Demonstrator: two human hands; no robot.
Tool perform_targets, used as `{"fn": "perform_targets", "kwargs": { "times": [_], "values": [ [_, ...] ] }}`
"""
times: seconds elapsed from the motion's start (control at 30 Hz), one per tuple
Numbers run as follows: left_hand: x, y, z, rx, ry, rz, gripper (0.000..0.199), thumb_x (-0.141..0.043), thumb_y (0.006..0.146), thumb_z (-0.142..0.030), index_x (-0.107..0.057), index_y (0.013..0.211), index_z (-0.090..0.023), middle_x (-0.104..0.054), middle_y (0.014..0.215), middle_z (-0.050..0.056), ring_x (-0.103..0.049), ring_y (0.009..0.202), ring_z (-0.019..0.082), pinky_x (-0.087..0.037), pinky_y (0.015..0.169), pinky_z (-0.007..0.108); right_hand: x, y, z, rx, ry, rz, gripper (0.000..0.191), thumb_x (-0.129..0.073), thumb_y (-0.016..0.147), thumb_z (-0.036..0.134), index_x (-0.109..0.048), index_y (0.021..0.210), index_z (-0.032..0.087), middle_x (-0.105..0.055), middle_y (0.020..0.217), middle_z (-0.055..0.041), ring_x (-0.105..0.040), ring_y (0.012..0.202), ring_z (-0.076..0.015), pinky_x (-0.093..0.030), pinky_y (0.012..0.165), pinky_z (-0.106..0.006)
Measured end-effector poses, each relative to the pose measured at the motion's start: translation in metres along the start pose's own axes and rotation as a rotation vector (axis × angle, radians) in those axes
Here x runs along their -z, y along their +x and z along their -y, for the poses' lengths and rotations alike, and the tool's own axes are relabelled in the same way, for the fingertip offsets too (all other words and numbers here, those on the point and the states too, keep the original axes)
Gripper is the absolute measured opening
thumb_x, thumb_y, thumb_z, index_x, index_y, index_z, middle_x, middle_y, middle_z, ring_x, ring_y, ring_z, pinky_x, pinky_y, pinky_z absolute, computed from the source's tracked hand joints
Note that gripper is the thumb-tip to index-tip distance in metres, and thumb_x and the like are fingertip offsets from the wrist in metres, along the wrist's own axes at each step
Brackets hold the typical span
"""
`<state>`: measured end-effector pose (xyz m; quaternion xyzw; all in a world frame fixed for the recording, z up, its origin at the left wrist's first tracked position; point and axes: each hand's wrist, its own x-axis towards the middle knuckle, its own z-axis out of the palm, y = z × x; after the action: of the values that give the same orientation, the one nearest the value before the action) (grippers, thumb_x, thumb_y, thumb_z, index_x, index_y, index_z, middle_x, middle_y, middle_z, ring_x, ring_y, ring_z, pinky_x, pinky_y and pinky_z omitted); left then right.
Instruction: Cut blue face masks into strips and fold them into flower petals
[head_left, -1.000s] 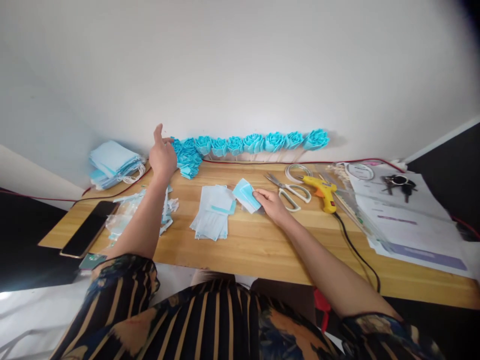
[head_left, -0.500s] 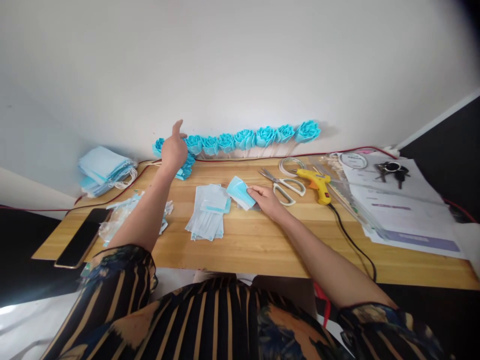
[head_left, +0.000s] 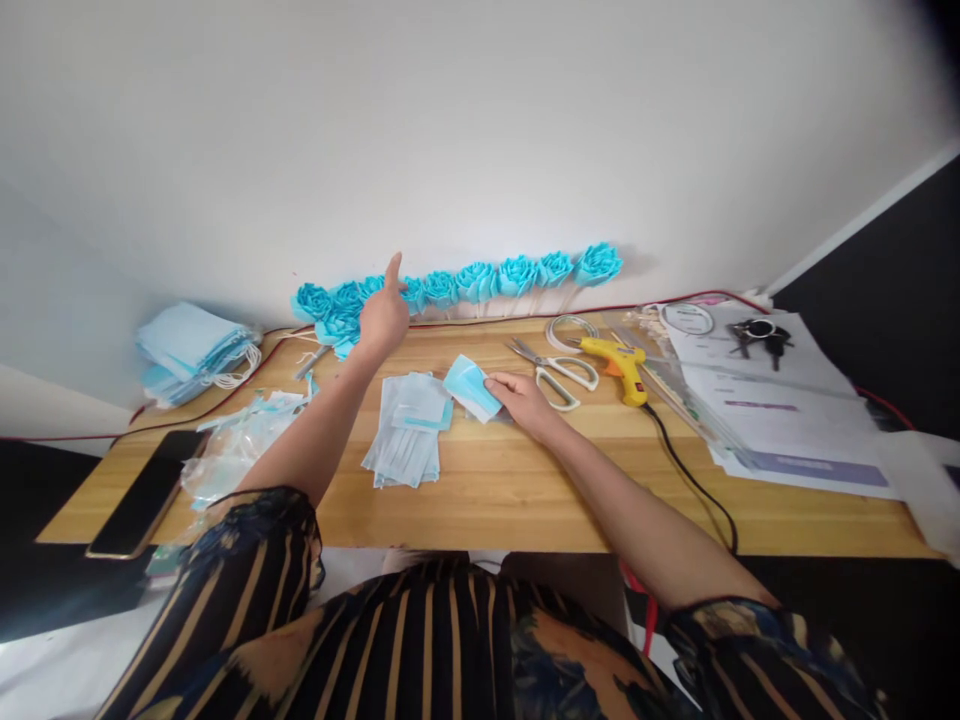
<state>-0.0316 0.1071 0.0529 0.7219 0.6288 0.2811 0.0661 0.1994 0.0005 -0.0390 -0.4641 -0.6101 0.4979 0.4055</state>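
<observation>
My left hand [head_left: 385, 320] is raised over the table before a row of blue flowers [head_left: 477, 283] along the wall. Its index finger stretches up, a second digit sticks out to the right, and nothing shows in it. My right hand [head_left: 521, 403] pinches a light-blue mask piece [head_left: 472, 388] between thumb and fingers. Just left of that piece, cut mask pieces [head_left: 409, 450] lie stacked on the wooden table [head_left: 510, 500]. Part of the flower row is hidden behind my left hand.
White-handled scissors [head_left: 561, 374] and a yellow glue gun [head_left: 616, 366] with a black cord lie right of centre. Papers [head_left: 780, 400] and keys [head_left: 761, 340] are farther right. At left are folded masks [head_left: 191, 345], plastic scraps [head_left: 240, 440] and a phone [head_left: 146, 495].
My left hand has moved right along the flower row, uncovering flowers at its left end. My right hand still holds the mask piece, and the view has shifted slightly.
</observation>
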Motion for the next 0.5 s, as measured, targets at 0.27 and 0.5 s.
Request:
{"fn": "perform_targets", "kwargs": {
  "times": [0.27,0.5],
  "values": [
    [-0.016,0.010,-0.029,-0.092,0.065,0.075,0.072,-0.034,0.093,-0.014,-0.017,0.162,-0.021,-0.070,0.131,0.012,-0.068,0.098,0.024,-0.052,0.088,0.036,0.000,-0.001,0.003,0.000,-0.004,0.020,0.037,-0.055,0.085,0.053,-0.059,0.072,0.019,-0.048,0.062,0.0035,-0.047,0.059,-0.0129,-0.036,0.057,-0.025],
    [-0.025,0.021,-0.058,-0.223,-0.017,-0.010,0.068,-0.033,0.097,-0.019,-0.017,0.162,-0.027,-0.069,0.134,0.009,-0.067,0.091,0.022,-0.052,0.086,0.035,-0.001,0.000,0.001,0.014,0.013,0.043,0.035,-0.053,0.086,0.051,-0.057,0.072,0.019,-0.047,0.060,0.0044,-0.045,0.057,-0.0120,-0.034,0.056,-0.025]
  ]
}}
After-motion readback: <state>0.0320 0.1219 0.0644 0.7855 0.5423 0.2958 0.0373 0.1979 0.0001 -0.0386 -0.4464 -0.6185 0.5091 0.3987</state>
